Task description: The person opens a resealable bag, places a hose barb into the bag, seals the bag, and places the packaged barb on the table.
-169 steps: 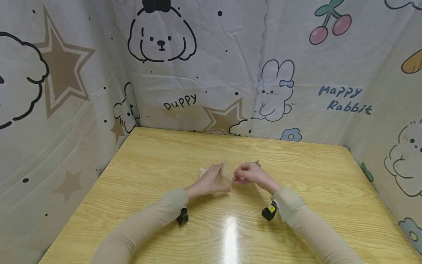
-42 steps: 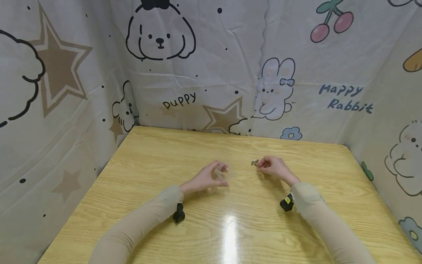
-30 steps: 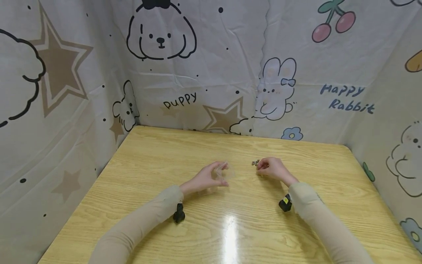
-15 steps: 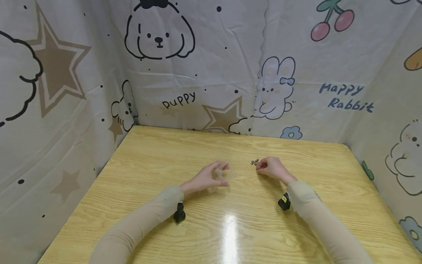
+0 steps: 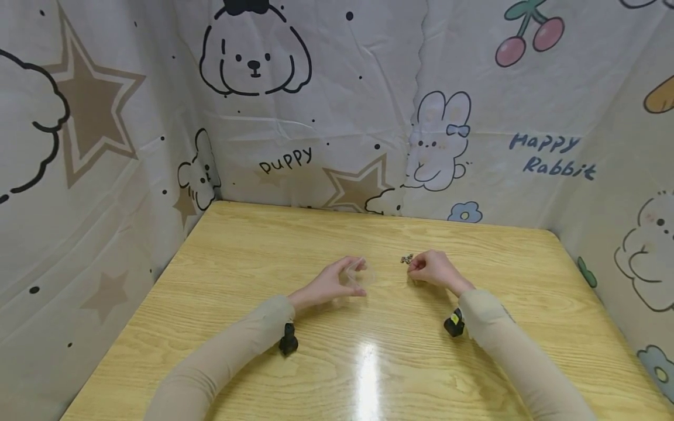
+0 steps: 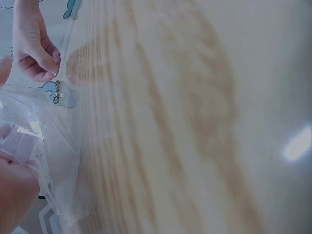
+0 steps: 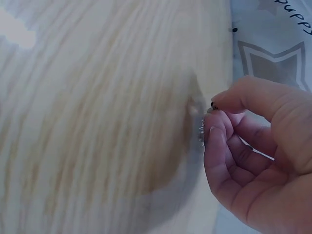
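Observation:
A clear plastic bag point(image 6: 53, 161) hangs in my left hand point(image 5: 329, 283), which holds it with the thumb and fingers spread apart at its mouth. To the right, my right hand point(image 5: 436, 270) is low over the table beside a small pile of shiny bead-like pieces point(image 5: 407, 259). Between its thumb and index fingertip it pinches one tiny dark and pale piece point(image 7: 214, 107), too small to name more exactly. The pile point(image 6: 57, 92) also shows just below the right hand in the left wrist view. In the right wrist view the fingers mostly hide it.
Both hands work over a wood-grain table point(image 5: 253, 234). A printed cloth point(image 5: 337, 117) with cartoon animals stands as a wall along its back and sides. Black wrist cameras point(image 5: 288, 340) sit under both cuffs.
Since the oldest frame, my right hand has moved away from the bag, right to the pile, and the bag's mouth has spread. Over the last second both hands have hardly moved.

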`<state>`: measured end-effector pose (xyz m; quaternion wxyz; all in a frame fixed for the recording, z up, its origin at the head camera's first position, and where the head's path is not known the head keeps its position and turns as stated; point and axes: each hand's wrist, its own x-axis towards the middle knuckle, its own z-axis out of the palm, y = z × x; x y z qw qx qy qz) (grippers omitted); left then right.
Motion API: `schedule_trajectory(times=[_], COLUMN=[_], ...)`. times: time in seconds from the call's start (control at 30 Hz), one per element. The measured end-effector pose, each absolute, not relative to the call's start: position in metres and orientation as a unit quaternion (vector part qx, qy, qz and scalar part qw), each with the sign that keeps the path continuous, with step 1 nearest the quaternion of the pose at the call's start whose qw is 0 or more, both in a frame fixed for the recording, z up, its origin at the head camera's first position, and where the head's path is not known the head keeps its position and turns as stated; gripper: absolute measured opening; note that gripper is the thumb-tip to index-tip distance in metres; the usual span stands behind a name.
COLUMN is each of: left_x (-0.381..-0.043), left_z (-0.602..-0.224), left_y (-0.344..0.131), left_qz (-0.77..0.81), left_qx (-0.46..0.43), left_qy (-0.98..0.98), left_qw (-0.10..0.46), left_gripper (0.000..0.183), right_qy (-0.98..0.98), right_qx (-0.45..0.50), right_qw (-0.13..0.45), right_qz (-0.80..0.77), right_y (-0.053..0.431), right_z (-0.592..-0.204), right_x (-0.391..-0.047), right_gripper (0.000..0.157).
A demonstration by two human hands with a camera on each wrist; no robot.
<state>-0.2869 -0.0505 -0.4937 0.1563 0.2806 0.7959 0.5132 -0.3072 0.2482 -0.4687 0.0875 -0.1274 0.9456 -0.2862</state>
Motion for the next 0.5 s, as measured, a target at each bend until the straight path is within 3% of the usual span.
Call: schedule_trajectory(times=[0.5], left_x=[-0.289], left_z=[-0.493], left_y=[-0.049], left_qz=[0.520], left_qx=[0.279], left_qy=[0.790], left_qw=[0.164], left_gripper=[0.074], right_qy=[0.931], right_qx=[-0.186], right_qw=[0.037], right_qz=[-0.312], right_y=[0.221], right_z=[-0.429], right_x=[-0.301], right_gripper=[0.008])
